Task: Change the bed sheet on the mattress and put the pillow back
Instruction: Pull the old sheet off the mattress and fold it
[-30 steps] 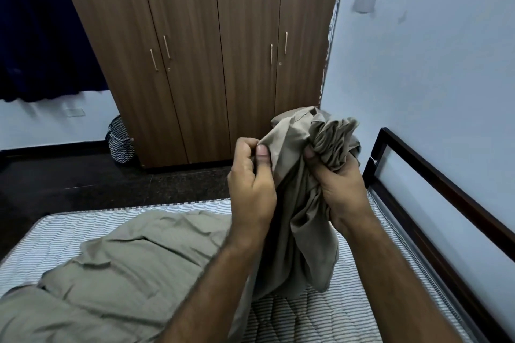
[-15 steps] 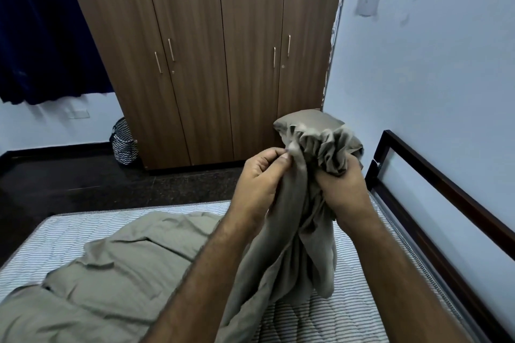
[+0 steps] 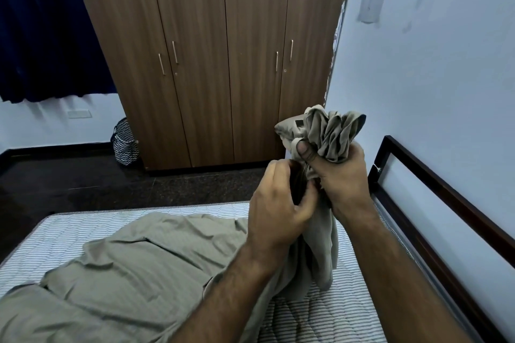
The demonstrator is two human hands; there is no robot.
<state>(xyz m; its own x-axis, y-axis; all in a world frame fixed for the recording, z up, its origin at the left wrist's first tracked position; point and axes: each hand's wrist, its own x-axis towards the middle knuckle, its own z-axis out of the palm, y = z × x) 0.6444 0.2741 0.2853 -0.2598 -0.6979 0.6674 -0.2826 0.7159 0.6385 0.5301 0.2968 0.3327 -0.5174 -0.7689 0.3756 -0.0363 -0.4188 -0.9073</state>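
A: Why does most of the khaki bed sheet lie rumpled on the striped mattress?

B: It looks as if the person is gathering it edge-first, so the slack rests on the mattress.

A: And the hands?

B: Above the mattress, the left hand has its fingers curled into the hanging cloth, likely to feed it upward. Just beyond, the right hand grips the bunched end, thumb across the folds to keep them together.

A: Further off?

B: The wardrobe stands past the mattress's far edge; no pillow is visible.
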